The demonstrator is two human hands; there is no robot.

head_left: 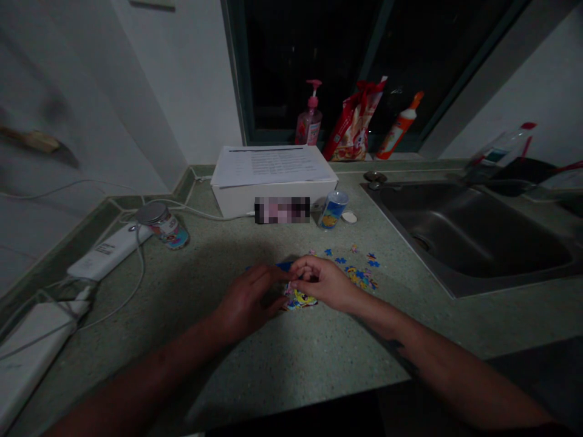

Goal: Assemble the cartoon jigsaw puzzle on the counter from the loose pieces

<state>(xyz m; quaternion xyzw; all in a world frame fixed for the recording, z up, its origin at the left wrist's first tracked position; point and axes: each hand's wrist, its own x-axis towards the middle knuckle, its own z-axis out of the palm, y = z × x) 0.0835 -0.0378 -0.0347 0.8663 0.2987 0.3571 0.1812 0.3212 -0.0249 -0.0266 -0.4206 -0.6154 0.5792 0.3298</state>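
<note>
My left hand [248,298] lies over the left side of a partly joined jigsaw puzzle [304,298], fingers reaching right and thumb apart from them. From the other side my right hand [324,280] comes in, thumb and fingertips drawn together in a pinch above the puzzle. Whatever is between those fingertips is too small and dark to make out. The fingertips of both hands meet or nearly meet. A blue part of the puzzle [285,266] shows behind them. To the right is a heap of loose puzzle pieces [361,277], with several blue ones scattered behind it.
Behind the puzzle stand a small blue-labelled canister [333,210], its white lid [349,217] and a white box [237,195] topped with papers. A jar [166,227], cables and white power strips [107,254] lie left. The sink [478,237] is sunk into the counter at right.
</note>
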